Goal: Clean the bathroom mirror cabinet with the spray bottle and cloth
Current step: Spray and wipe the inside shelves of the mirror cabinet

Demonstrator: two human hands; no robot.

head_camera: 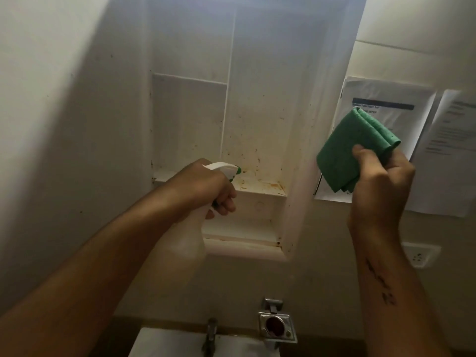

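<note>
The white cabinet stands open in front of me, its inside split by a vertical divider and shelves. Brown stains mark the lower shelf. My left hand grips a translucent spray bottle by its white trigger head, whose green-tipped nozzle points at the stained shelf. My right hand holds a folded green cloth up to the right of the cabinet, thumb pressed on its front. The open door shows edge-on between the cabinet and the cloth.
Printed paper sheets hang on the wall at right behind the cloth. A wall socket sits lower right. Below are a white basin, a tap and a metal fitting. A plain wall fills the left.
</note>
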